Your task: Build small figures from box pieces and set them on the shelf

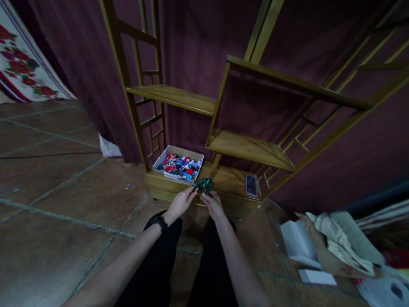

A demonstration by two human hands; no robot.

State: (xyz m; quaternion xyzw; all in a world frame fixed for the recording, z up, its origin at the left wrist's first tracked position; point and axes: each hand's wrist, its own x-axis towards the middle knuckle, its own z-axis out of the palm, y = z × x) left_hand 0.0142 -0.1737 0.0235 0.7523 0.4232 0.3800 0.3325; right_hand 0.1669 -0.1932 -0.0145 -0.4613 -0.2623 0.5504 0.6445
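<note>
A small dark green, shiny crumpled-looking item [203, 185] is held up in front of the wooden shelf; its exact kind is not clear. My left hand [182, 203], with a black band on the wrist, pinches its left side. At its lower right edge, the fingers of my right hand [213, 204] are closed on it too. Just beyond my left hand, a shallow white box [162, 157] stands on the bottom board, filled with many small flat pieces in red, blue, purple, black and white.
The wooden shelf unit [172, 97] has boards at several heights before a purple curtain [188, 51]. A dark, blurred rectangular object [251, 185] lies on its bottom board. White boxes [300, 243] and a pale cloth [338, 243] lie on the tiled floor [79, 213] at right.
</note>
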